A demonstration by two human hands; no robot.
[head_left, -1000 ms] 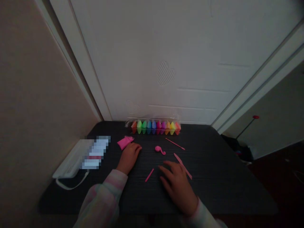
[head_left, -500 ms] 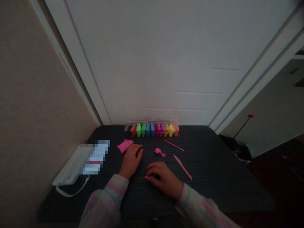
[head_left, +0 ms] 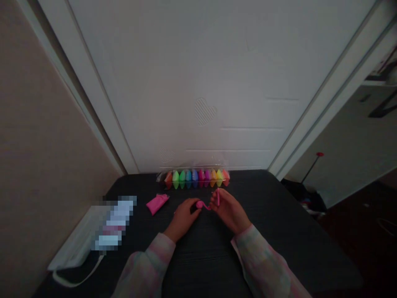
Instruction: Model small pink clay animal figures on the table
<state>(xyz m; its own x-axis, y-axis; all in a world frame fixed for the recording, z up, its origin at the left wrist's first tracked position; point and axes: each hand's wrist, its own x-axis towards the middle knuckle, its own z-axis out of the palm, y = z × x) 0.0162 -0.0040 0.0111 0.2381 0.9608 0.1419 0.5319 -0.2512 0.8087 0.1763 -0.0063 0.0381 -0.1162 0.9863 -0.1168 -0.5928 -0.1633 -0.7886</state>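
My left hand point(head_left: 183, 218) rests low over the dark table, with thumb and fingertips closed on the round coiled end of a pink modelling clay piece point(head_left: 199, 204). From that coil a thin curved tail runs right to the fingertips of my right hand point(head_left: 231, 210). The right hand is turned on its side, fingers bent together. A thin, straight pink strip point(head_left: 218, 197) stands out against these fingers; whether it is clay or a tool is unclear. The pink modelling tools do not show plainly; my right hand and sleeve cover that area.
A crumpled pink clay packet point(head_left: 157, 203) lies left of my left hand. Along the back, a clear tray holds several coloured clay packs point(head_left: 194, 179) against the white door point(head_left: 173, 82). At left are a blurred phone-like object point(head_left: 114, 225) and a white strap point(head_left: 77, 284).
My left hand has moved right from beside the packet to the clay coil. My right hand has moved up and right to the tail. The view has shifted slightly.
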